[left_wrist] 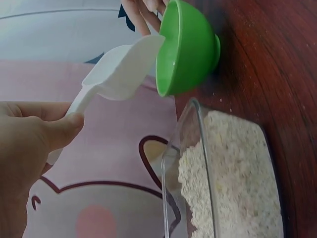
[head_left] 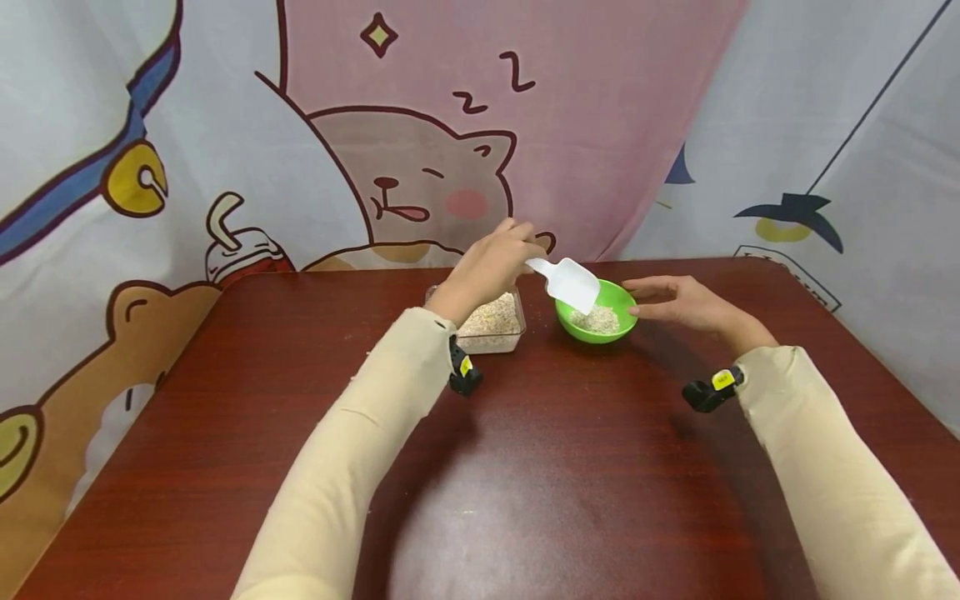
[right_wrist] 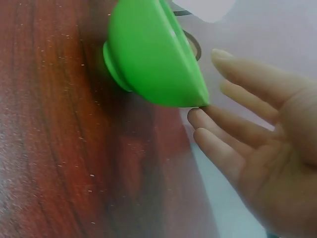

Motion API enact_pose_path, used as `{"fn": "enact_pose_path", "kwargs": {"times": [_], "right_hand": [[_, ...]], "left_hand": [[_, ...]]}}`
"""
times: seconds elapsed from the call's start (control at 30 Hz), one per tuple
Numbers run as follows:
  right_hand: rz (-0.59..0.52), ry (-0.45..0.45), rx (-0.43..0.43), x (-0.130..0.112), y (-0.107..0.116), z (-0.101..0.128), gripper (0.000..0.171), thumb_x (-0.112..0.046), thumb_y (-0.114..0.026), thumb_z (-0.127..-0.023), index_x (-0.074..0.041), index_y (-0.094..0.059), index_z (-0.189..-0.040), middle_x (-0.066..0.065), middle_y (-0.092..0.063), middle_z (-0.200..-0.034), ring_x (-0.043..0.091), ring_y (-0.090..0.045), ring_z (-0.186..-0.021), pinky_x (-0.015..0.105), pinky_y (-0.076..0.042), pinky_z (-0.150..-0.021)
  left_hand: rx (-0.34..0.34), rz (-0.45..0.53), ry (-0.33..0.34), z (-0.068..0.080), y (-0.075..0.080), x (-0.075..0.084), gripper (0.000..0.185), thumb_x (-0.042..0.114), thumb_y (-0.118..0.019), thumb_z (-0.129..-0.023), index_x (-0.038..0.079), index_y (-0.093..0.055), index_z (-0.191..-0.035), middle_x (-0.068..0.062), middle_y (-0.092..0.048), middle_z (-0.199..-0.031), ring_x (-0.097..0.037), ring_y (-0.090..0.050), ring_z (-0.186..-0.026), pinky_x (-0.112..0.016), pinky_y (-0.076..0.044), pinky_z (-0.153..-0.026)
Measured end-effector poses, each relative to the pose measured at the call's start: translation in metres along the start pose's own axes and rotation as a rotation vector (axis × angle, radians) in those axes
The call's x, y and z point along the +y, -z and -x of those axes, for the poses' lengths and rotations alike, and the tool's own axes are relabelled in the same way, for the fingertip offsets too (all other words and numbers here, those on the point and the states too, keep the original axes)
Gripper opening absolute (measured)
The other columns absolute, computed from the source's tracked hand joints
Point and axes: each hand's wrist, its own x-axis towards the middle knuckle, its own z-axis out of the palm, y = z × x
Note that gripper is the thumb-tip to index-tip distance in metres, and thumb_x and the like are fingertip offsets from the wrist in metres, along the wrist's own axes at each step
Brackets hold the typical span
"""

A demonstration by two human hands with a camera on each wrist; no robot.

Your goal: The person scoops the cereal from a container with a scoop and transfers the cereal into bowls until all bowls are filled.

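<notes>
My left hand [head_left: 498, 260] pinches the handle of a white plastic scoop [head_left: 573, 285], tipped down over a green bowl [head_left: 588, 335]. In the left wrist view the lip of the scoop [left_wrist: 121, 69] overlaps the rim of the bowl [left_wrist: 190, 54]. Pale oat flakes [head_left: 597, 320] lie inside the bowl. On the bowl's right side is my right hand [head_left: 686, 304], its fingers extended; in the right wrist view its fingertips [right_wrist: 198, 116] are right at the rim. Below my left wrist stands a clear rectangular container [head_left: 491, 343] holding more oat flakes, partly hidden by that hand.
The dark red-brown wooden table [head_left: 570, 483] bears a few scattered flakes near the bowl and container. Behind it hangs a curtain [head_left: 600, 125] printed with cartoon animals. Each sleeve carries a black wrist camera [head_left: 465, 379].
</notes>
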Motion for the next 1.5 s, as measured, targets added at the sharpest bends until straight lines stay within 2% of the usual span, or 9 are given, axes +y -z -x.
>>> {"fn": "enact_pose_path", "kwargs": {"times": [0.2,0.53,0.73,0.9,1.07,1.23,1.37,1.5], "right_hand": [[0.004,-0.015,-0.021,-0.01,0.007,0.004,0.06,-0.031,-0.064,-0.086,-0.01,-0.042,-0.137,0.019,-0.048,-0.13,0.034,-0.042,-0.12,0.055,-0.035,-0.094],[0.033,0.097,-0.042,-0.042,0.0,0.005,0.055,-0.026,-0.064,-0.086,-0.009,-0.045,-0.135,0.019,-0.053,-0.125,0.031,-0.047,-0.116,0.049,-0.04,-0.09],[0.006,0.178,-0.079,-0.06,-0.016,-0.004,0.052,-0.021,-0.065,-0.086,-0.009,-0.048,-0.133,0.018,-0.056,-0.122,0.028,-0.052,-0.112,0.042,-0.044,-0.087],[-0.022,0.269,-0.119,-0.076,-0.032,-0.014,0.049,-0.019,-0.064,-0.086,-0.005,-0.049,-0.131,0.02,-0.057,-0.119,0.029,-0.055,-0.109,0.04,-0.045,-0.086],[-0.001,0.33,-0.092,-0.088,-0.052,-0.023,0.045,-0.018,-0.065,-0.085,-0.005,-0.054,-0.127,0.017,-0.062,-0.111,0.027,-0.058,-0.104,0.041,-0.046,-0.084],[0.056,0.355,-0.095,-0.095,-0.072,-0.031,0.045,-0.019,-0.066,-0.085,-0.004,-0.055,-0.126,0.015,-0.064,-0.105,0.025,-0.059,-0.1,0.042,-0.045,-0.084],[0.019,0.373,-0.12,-0.097,-0.084,-0.037,0.047,-0.012,-0.066,-0.084,0.004,-0.052,-0.125,0.023,-0.062,-0.105,0.03,-0.06,-0.099,0.043,-0.046,-0.083],[-0.009,0.349,-0.129,-0.098,-0.094,-0.042,0.05,-0.01,-0.066,-0.083,0.008,-0.048,-0.126,0.028,-0.058,-0.11,0.035,-0.058,-0.102,0.044,-0.046,-0.084]], "left_hand": [[0.003,0.071,0.076,0.01,0.001,-0.01,0.026,0.016,-0.062,-0.087,0.018,-0.067,-0.112,0.0,-0.054,-0.097,-0.017,-0.041,-0.087,-0.025,-0.041,-0.07],[0.022,0.18,0.154,0.03,0.007,-0.026,0.023,0.015,-0.059,-0.088,0.014,-0.068,-0.11,-0.001,-0.053,-0.094,-0.017,-0.041,-0.088,-0.026,-0.04,-0.069],[0.014,0.207,0.19,0.044,0.011,-0.038,0.024,0.015,-0.058,-0.089,0.011,-0.066,-0.111,-0.003,-0.053,-0.097,-0.02,-0.043,-0.092,-0.028,-0.041,-0.076],[0.016,0.216,0.223,0.056,0.015,-0.048,0.024,0.014,-0.059,-0.089,0.009,-0.066,-0.111,-0.005,-0.055,-0.099,-0.022,-0.044,-0.095,-0.031,-0.04,-0.079],[0.026,0.22,0.226,0.067,0.019,-0.059,0.023,0.011,-0.06,-0.088,0.007,-0.067,-0.109,-0.008,-0.056,-0.098,-0.024,-0.046,-0.095,-0.034,-0.04,-0.08],[0.028,0.204,0.221,0.078,0.021,-0.07,0.022,0.009,-0.061,-0.087,0.005,-0.067,-0.108,-0.011,-0.057,-0.095,-0.027,-0.046,-0.094,-0.036,-0.038,-0.082],[0.003,0.183,0.231,0.086,0.024,-0.075,0.022,0.009,-0.061,-0.087,0.005,-0.068,-0.107,-0.011,-0.056,-0.093,-0.029,-0.046,-0.09,-0.037,-0.037,-0.079],[-0.032,0.17,0.239,0.093,0.025,-0.079,0.021,0.007,-0.062,-0.085,0.002,-0.068,-0.105,-0.014,-0.057,-0.094,-0.03,-0.047,-0.089,-0.038,-0.037,-0.079]]}}
